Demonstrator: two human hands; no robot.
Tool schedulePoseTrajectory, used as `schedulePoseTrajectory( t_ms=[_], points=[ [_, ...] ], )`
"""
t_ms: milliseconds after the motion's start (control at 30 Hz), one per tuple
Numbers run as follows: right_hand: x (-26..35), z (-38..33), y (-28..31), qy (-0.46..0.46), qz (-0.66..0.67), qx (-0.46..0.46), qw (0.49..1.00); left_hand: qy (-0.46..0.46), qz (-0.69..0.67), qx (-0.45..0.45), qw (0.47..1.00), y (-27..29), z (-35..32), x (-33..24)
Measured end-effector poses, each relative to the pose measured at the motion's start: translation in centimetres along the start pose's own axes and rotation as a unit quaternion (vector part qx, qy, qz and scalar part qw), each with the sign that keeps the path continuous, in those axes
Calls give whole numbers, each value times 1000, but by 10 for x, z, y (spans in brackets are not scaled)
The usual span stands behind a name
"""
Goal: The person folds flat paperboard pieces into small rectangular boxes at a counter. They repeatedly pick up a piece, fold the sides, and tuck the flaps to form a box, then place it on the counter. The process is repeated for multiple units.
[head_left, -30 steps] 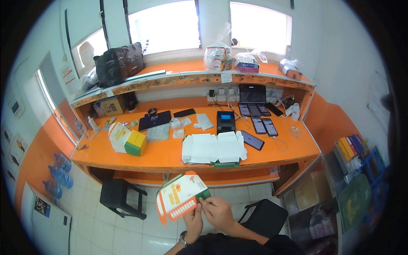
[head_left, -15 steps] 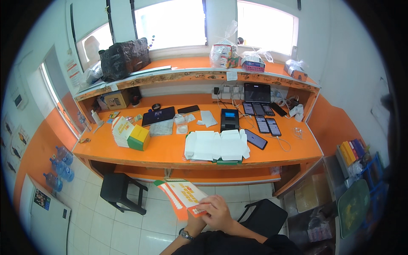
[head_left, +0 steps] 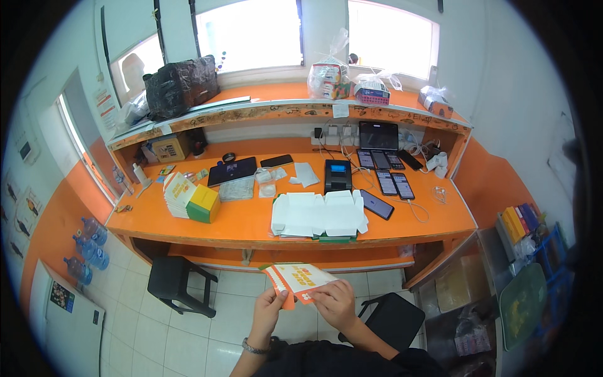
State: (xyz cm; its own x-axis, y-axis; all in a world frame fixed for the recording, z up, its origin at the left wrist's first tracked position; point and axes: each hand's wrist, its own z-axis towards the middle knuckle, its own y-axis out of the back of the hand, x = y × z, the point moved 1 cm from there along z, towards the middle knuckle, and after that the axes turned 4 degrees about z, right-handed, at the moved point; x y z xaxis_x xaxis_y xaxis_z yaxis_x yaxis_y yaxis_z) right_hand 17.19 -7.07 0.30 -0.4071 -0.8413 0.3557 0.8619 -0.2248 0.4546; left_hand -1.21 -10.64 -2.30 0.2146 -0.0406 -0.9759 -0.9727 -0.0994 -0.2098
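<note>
Left hand (head_left: 269,306) and right hand (head_left: 336,305) pinch a part-folded white carton (head_left: 306,281), orange-bordered and yellow-lettered, before the front edge of the desk (head_left: 246,218)

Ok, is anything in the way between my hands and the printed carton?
Nothing visible is: your left hand and right hand both grip the carton directly, along its near side. Its underside is hidden.

Light: bright; I get windows (head_left: 250,38) blown white far beyond the left hand (head_left: 270,309) and right hand (head_left: 336,305) | Shade: under the orange counter (head_left: 245,220), just past them | Lens: corners black, counter edge bowed | Focus: hands fairly crisp, phone screens (head_left: 387,184) beyond unreadable
</note>
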Motion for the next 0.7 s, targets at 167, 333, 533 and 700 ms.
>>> schedulePoseTrajectory(
  t_ms=[167, 333, 533, 700],
  points=[
    [-4, -4, -1, -40, 23, 22, 999, 8, 56, 51, 997, -2, 1, -18],
    [-5, -5, -2, -113, 57, 0, 992, 13, 263, -31, 964, -5, -1, -33],
    [7, -6, -14, -306, 242, -55, 919, -324, 410, -182, 833, -34, -4, -26],
    [14, -4, -12, -275, 211, -74, 935, -297, 336, -102, 888, -43, -12, -19]
  ],
)
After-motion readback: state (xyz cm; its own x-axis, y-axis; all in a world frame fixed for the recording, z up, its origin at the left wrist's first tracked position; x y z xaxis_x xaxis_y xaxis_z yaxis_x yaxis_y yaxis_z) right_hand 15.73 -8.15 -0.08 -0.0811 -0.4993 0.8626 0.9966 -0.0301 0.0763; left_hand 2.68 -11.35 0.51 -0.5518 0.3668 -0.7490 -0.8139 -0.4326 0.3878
